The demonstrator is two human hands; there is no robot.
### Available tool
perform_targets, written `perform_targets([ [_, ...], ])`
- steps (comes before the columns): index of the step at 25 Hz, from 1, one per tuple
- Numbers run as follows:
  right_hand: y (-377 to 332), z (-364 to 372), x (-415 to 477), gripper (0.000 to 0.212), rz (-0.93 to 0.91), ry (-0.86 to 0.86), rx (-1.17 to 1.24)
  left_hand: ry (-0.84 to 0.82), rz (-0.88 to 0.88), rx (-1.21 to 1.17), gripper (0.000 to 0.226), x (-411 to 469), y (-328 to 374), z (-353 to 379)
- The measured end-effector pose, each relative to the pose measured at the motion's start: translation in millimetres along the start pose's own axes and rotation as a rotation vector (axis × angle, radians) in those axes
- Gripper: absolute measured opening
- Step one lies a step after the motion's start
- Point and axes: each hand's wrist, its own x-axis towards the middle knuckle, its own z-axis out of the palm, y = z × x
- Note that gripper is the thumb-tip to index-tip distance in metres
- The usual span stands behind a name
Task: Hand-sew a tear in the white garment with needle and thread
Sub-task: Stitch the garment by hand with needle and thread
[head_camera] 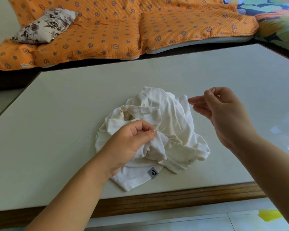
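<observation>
A crumpled white garment [167, 114] with a small grey label lies in the middle of the pale table [207, 72]. My left hand [128, 144] pinches a fold of its cloth between thumb and fingers. Raised to the right of the garment, my right hand [223, 110] holds a thin needle [213, 89] whose tip sticks up above the fingers. A fine white thread [163, 129] runs from the pinched fold up toward the right hand; it is faint and hard to follow.
A loose bit of white thread [88, 135] lies on the table left of the garment. The table has a wooden front edge [173, 199]. Behind it stands a sofa with an orange patterned cover [123, 30] and a floral pillow [45, 25].
</observation>
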Motion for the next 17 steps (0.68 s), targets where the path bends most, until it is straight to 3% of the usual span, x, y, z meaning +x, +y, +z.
perform_targets([
  [3,9,-2,4,0.014,-0.111,0.040,-0.202,0.007,0.007,-0.006,0.016,0,0,-1],
  [6,6,0,-2,0.014,-0.132,0.013,-0.239,0.004,0.001,-0.014,0.015,0,0,-2],
  [10,-9,8,-31,0.011,-0.055,-0.362,-0.148,0.045,0.003,-0.059,0.005,0,0,-4],
  [13,-4,16,-51,0.007,0.067,-0.624,-0.238,0.080,0.035,-0.070,0.017,1,0,-8],
  [17,6,19,-55,0.005,0.150,-0.661,-0.312,0.092,0.034,-0.084,0.016,0,0,-9],
])
